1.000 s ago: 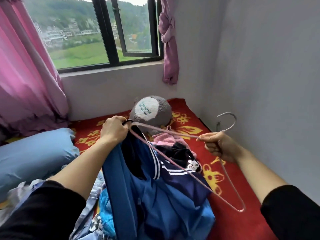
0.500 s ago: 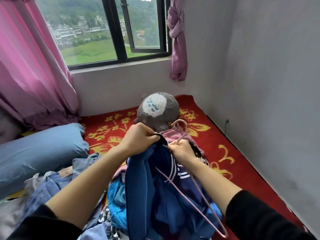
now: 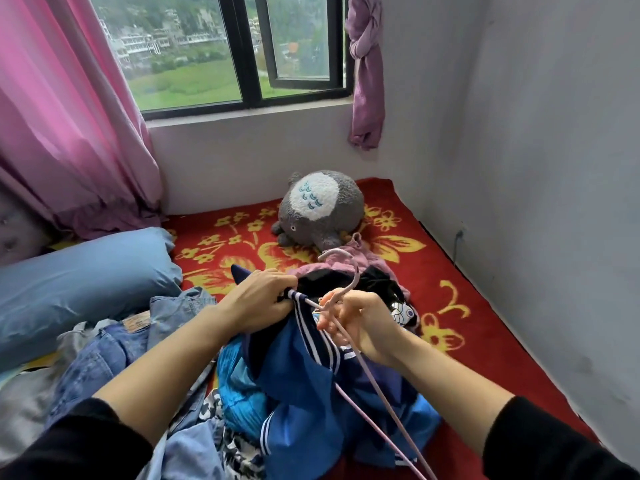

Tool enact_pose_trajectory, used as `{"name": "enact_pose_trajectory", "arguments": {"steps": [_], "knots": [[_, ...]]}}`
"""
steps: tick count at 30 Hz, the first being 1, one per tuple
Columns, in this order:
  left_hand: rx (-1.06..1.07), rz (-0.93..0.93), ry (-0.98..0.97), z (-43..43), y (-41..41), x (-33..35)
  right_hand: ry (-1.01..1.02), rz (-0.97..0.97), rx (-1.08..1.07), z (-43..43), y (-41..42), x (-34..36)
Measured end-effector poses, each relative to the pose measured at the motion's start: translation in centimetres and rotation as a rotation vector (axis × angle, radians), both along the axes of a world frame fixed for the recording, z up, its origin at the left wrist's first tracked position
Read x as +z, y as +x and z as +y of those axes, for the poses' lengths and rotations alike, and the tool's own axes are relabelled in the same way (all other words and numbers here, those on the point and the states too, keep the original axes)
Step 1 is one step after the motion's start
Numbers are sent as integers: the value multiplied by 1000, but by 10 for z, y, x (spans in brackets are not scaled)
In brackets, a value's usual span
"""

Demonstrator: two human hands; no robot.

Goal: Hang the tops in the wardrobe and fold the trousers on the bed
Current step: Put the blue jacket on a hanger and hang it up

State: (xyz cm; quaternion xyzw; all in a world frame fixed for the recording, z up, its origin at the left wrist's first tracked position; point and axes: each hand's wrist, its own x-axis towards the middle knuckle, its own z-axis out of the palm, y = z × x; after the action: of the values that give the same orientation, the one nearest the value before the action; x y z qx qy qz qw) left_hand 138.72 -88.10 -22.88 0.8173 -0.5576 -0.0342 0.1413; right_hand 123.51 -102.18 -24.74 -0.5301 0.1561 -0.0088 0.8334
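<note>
So, quick update: a second ago the right-hand grip point(image 3: 360, 323) had the pink hanger point(image 3: 355, 273) held way out toward the wall, well apart from the other hand, and now the two hands have come together right over the clothes pile on the bed point(image 3: 485, 358). The left-hand grip point(image 3: 258, 299) is clenched on the striped neckline of the blue top point(image 3: 301, 386), bunching it up and holding it off the pile, while the right one has its fingers curled round the hanger just below the hook. One end of the hanger now touches the neckline right at the left knuckles, so my guess is it's being fed into the neck opening. Whether it's actually inside yet I can't tell, the fabric hides that bit. The hook pokes up and away toward the grey plush toy point(image 3: 322, 209), and the hanger's other arm runs down over the front of the top and out of the bottom edge of view, so that side isn't in a shoulder yet. Most of the top hangs below and between the two hands, draped on the rest of the heap. For the task that means this top is only partway onto a hanger, no wardrobe in sight, and the jeans point(image 3: 104, 362) lie crumpled to the left beside the blue pillow point(image 3: 86, 271), not folded.
</note>
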Motion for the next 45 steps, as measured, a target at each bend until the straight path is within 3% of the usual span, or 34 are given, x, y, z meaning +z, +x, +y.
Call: {"name": "enact_pose_trajectory", "arguments": {"steps": [1,3,6,9,12,15,17,21,23,26,28,34,38,40,42,45], "knots": [[-34,-5,-47,3,-2,1,-80,56,23,-9,0,-6],[-99,-10,-114,4,-7,4,-443,156,74,-22,2,-20],[-172,9,-144,0,-17,14,-808,149,202,-17,4,-33],[-228,3,-148,-1,-26,22,-972,40,117,-5,12,-38],[-226,-58,-122,4,-30,26,-1331,53,37,-9,18,-41],[-196,-168,-70,14,-26,29,-1753,290,38,-31,11,-48],[-154,-240,-50,21,-20,26,-1866,497,-8,-55,1,-57],[-13,-333,-50,29,-6,15,-1764,751,-123,-95,-26,-70],[27,-299,-74,34,2,8,-1605,798,-219,-111,-38,-70],[110,-232,-148,38,11,1,-1142,692,-468,-139,-46,-69],[165,-230,-186,35,11,0,-967,598,-475,-147,-48,-63],[405,-338,-153,15,3,-2,-1173,580,-384,-143,-49,-54],[476,-354,-82,3,0,-6,-762,363,-426,-110,-36,-26],[511,-324,-71,-2,-1,-7,-485,328,-299,-85,-33,-4],[556,-249,-99,-3,0,-6,-258,282,-35,-65,-37,11],[561,-90,-248,2,1,4,-271,219,333,-52,-44,16]]}}
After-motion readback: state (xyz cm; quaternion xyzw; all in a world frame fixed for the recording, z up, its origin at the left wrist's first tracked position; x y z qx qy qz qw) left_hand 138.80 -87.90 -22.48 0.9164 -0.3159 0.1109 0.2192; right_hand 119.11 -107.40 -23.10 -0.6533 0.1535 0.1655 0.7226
